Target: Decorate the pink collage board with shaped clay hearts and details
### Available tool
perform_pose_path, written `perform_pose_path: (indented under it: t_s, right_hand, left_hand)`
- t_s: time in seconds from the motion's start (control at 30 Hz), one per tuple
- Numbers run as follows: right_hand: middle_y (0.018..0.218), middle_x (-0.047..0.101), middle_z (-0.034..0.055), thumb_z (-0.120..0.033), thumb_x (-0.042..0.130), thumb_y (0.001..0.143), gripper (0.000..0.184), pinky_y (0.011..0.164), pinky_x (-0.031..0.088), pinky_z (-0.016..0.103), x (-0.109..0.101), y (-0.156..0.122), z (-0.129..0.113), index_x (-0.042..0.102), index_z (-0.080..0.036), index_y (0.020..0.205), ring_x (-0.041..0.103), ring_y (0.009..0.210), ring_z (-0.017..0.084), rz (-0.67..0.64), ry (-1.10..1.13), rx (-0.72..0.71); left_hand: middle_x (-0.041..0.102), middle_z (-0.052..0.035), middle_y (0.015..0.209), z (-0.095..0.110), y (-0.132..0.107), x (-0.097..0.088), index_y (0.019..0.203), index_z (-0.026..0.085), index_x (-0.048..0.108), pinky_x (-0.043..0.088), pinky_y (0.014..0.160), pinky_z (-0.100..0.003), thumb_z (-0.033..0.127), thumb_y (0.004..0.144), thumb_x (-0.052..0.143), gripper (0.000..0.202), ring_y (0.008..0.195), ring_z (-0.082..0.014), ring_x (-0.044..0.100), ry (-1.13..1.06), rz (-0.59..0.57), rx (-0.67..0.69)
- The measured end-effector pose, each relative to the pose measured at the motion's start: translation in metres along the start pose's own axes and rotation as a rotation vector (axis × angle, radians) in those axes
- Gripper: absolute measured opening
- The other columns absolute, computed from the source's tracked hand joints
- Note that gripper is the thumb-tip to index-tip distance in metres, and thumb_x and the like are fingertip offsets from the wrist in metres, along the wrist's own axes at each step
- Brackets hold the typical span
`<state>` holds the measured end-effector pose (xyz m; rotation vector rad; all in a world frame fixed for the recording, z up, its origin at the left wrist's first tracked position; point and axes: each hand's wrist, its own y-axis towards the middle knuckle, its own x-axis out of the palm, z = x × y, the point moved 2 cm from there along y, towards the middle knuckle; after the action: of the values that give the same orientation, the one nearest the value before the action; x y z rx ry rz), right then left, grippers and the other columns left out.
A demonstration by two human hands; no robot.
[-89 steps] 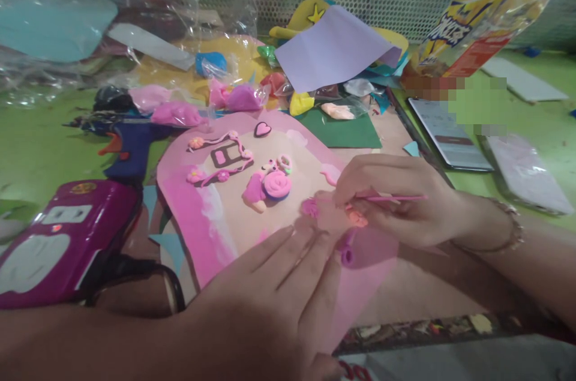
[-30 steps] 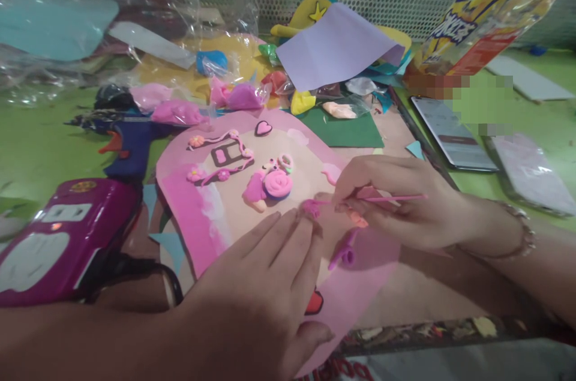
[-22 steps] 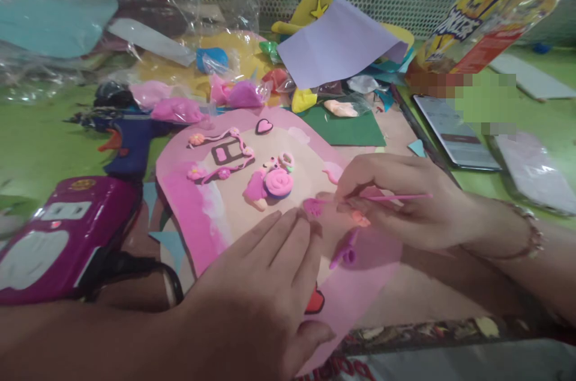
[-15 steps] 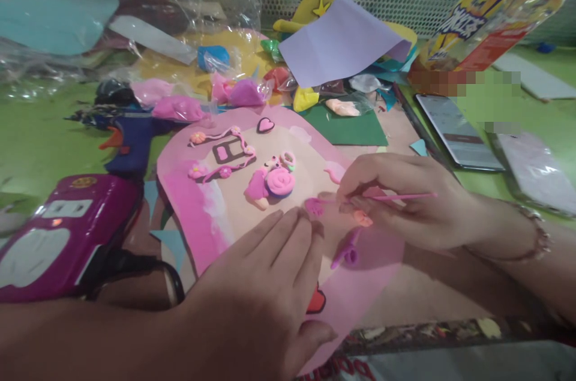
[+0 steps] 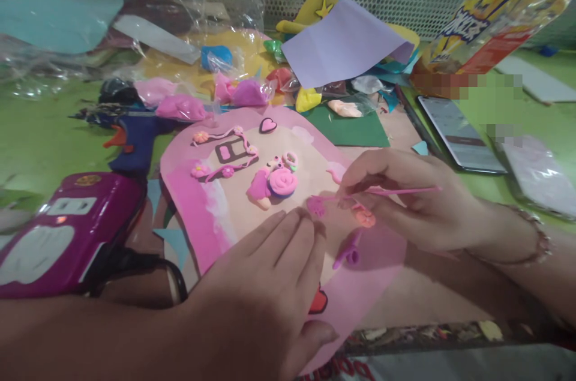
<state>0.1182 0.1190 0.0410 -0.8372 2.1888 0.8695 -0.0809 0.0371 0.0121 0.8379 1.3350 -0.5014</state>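
A pink board (image 5: 193, 213) with a tan middle lies in front of me, covered with small clay shapes: a pink snail-like figure (image 5: 275, 182), a dark heart (image 5: 268, 125), flowers on a cord (image 5: 225, 153). My left hand (image 5: 265, 291) lies flat on the board's near edge, fingers stretched out. My right hand (image 5: 405, 201) pinches a thin pink stick tool (image 5: 400, 191), its tip at a small magenta clay flower (image 5: 317, 206). An orange clay piece (image 5: 365, 218) and a purple clay piece (image 5: 347, 252) lie just below that hand.
A blue glue gun (image 5: 130, 135) and a magenta case (image 5: 63, 237) sit left. Bagged clay lumps (image 5: 234, 93), a lilac paper sheet (image 5: 342, 45) and green card (image 5: 346, 126) lie behind. A phone (image 5: 454, 132) and a snack bag (image 5: 486, 15) are right.
My left hand slid back toward me, uncovering the purple piece and a red shape at the board's near edge. The right hand and stick shifted only slightly at the magenta flower.
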Motion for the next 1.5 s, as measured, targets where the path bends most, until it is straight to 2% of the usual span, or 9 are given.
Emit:
perform_pose_path:
  t_s: [0.37, 0.6, 0.77, 0.97, 1.07, 1.37, 1.5]
  right_hand:
    - [0.092, 0.061, 0.0004, -0.002, 0.056, 0.078, 0.032, 0.067, 0.054, 0.021, 0.0035, 0.0004, 0.0021, 0.053, -0.023, 0.102, 0.063, 0.079, 0.01, 0.016, 0.185, 0.093]
    - [0.091, 0.062, -0.0004, -0.002, 0.057, 0.077, 0.034, 0.066, 0.055, 0.022, 0.0029, 0.0016, 0.0006, 0.055, -0.026, 0.102, 0.063, 0.078, 0.011, 0.011, 0.16, 0.113]
    - [0.093, 0.062, -0.0001, -0.004, 0.057, 0.078, 0.032, 0.067, 0.055, 0.022, 0.0031, 0.0022, 0.0025, 0.055, -0.025, 0.102, 0.064, 0.079, 0.011, 0.007, 0.155, 0.119]
    - [0.092, 0.062, 0.0015, -0.005, 0.056, 0.079, 0.03, 0.067, 0.055, 0.023, 0.0035, 0.0014, 0.0032, 0.053, -0.024, 0.102, 0.064, 0.079, 0.012, 0.006, 0.164, 0.128]
    - [0.092, 0.062, 0.0025, -0.005, 0.055, 0.08, 0.028, 0.067, 0.055, 0.024, 0.0041, 0.001, 0.0045, 0.052, -0.024, 0.101, 0.064, 0.079, 0.014, 0.006, 0.159, 0.14]
    - [0.093, 0.063, 0.0029, -0.011, 0.055, 0.085, 0.022, 0.069, 0.055, 0.025, 0.0052, 0.0022, 0.0069, 0.05, -0.021, 0.104, 0.065, 0.082, 0.013, 0.027, 0.229, 0.174]
    - [0.09, 0.063, 0.0023, -0.014, 0.054, 0.087, 0.017, 0.064, 0.054, 0.024, 0.0053, 0.0048, 0.0075, 0.05, -0.022, 0.101, 0.065, 0.079, 0.013, 0.045, 0.254, 0.206]
  left_hand:
    - [0.06, -0.0146, 0.128, 0.0007, 0.0013, -0.0003, 0.125, 0.01, 0.059, 0.024, 0.11, -0.036, 0.063, 0.075, 0.062, 0.073, 0.12, -0.0295, 0.052, 0.017, -0.018, -0.014]
    - [0.061, -0.0134, 0.126, -0.0001, 0.002, 0.0003, 0.126, 0.01, 0.059, 0.024, 0.11, -0.034, 0.063, 0.075, 0.062, 0.073, 0.119, -0.0286, 0.053, 0.026, 0.013, -0.01]
    - [0.06, -0.013, 0.128, 0.0002, 0.0016, 0.0012, 0.125, 0.011, 0.059, 0.024, 0.111, -0.035, 0.062, 0.076, 0.062, 0.071, 0.121, -0.0285, 0.051, 0.009, -0.021, -0.028]
    - [0.06, -0.0144, 0.127, -0.0016, -0.0006, 0.0022, 0.124, 0.009, 0.058, 0.027, 0.11, -0.036, 0.058, 0.079, 0.059, 0.067, 0.12, -0.0299, 0.052, 0.007, 0.03, 0.02]
    - [0.059, -0.0156, 0.128, -0.0015, -0.0009, 0.003, 0.125, 0.008, 0.058, 0.025, 0.111, -0.036, 0.059, 0.079, 0.059, 0.069, 0.122, -0.0305, 0.051, 0.003, 0.018, 0.017]
    - [0.059, -0.0126, 0.13, 0.0012, 0.0002, 0.002, 0.124, 0.011, 0.059, 0.02, 0.113, -0.034, 0.06, 0.076, 0.062, 0.069, 0.126, -0.0288, 0.046, -0.01, -0.02, -0.051]
    - [0.059, -0.0143, 0.129, 0.0008, -0.0011, 0.0039, 0.126, 0.009, 0.057, 0.025, 0.111, -0.036, 0.061, 0.079, 0.058, 0.07, 0.123, -0.0294, 0.049, 0.013, 0.017, 0.008]
